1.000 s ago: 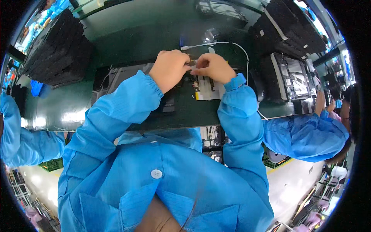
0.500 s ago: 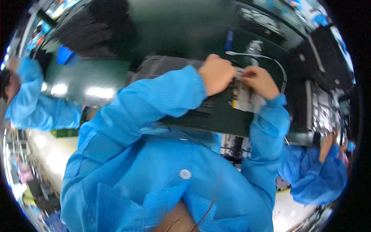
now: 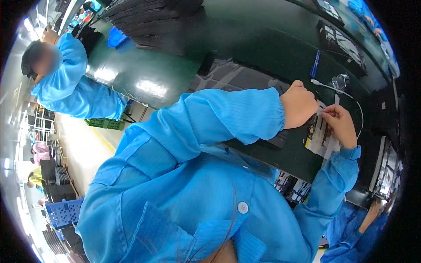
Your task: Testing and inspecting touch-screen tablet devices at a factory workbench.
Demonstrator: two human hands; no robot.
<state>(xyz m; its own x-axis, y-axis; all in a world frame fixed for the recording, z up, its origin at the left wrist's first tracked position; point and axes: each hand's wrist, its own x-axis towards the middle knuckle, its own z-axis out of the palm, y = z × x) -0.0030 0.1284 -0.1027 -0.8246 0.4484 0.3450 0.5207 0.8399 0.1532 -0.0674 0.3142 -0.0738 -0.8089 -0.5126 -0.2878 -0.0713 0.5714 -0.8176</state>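
Two hands meet over one small workpiece at the right of a dark green bench (image 3: 144, 83). At far left, a co-worker's blue sleeve (image 3: 74, 92) leans on the bench edge, apart from the wearer's work. Behind the bench, at the far centre, stands a stack of black trays (image 3: 153, 19), within arm's reach yet clear of the working area. The wearer's own left sleeve (image 3: 228, 118) crosses the frame diagonally, bringing the left hand (image 3: 299, 106) onto the workpiece; this hand is curled into a loose fist, knuckles up, and whether it pinches anything underneath cannot be told. Just right of it lies the flat component (image 3: 319, 131), a dark strip on a pale backing sheet, resting on a black mat (image 3: 285, 153), apparently so that it stays flat and steady. The right hand (image 3: 340, 125) closes thumb and forefinger on the component's far edge, seemingly to steady it. Beyond, a white cable (image 3: 351, 96) curves away, kept off the work, with a blue pen-like tool (image 3: 315, 64) lying farther back.
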